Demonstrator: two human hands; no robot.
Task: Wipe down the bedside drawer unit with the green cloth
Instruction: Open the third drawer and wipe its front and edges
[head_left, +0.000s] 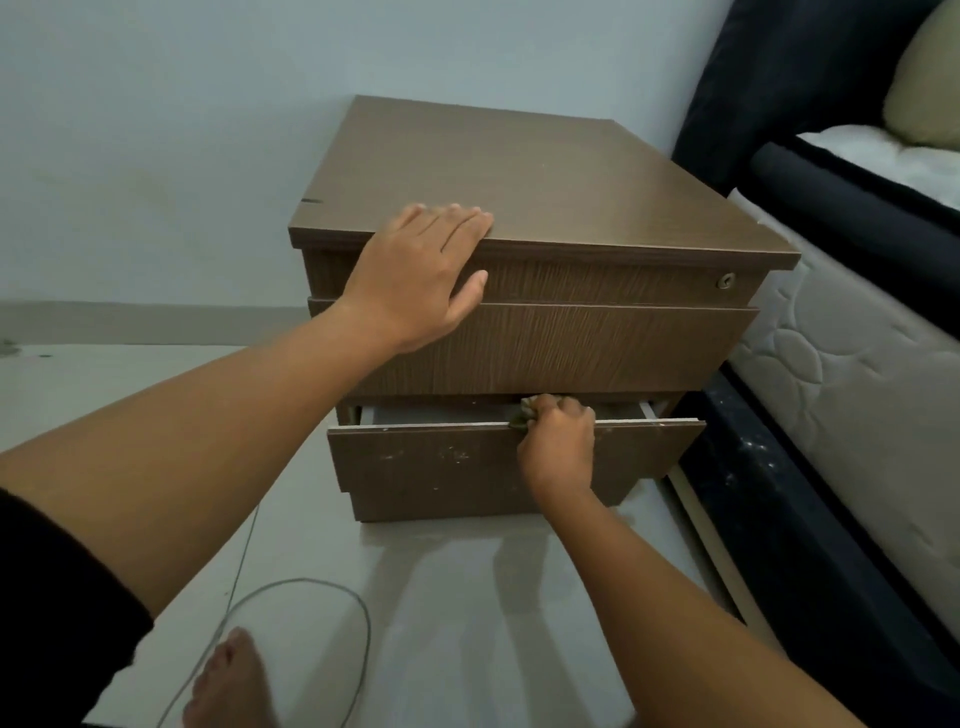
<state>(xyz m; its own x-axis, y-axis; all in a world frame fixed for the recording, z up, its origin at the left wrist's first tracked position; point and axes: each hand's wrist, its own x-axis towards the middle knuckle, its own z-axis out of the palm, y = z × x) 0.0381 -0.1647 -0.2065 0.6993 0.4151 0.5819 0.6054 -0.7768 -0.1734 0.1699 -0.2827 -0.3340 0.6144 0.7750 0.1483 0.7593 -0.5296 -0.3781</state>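
Observation:
The brown bedside drawer unit (519, 182) stands on the floor against the wall, with three drawers. Its bottom drawer (441, 462) is pulled out a little. My right hand (558, 441) grips the top edge of that drawer's front, with the green cloth (522, 413) bunched under its fingers; only a small bit of cloth shows. My left hand (421, 270) lies flat over the front left edge of the unit's top, fingers straight on the top and thumb against the top drawer's front.
A bed with a white quilted mattress (852, 395) and dark frame (769, 499) stands close on the right. A thin grey cable (322, 597) loops on the pale floor in front. My bare foot (228, 686) is at the bottom left. A keyhole (725, 281) sits on the top drawer.

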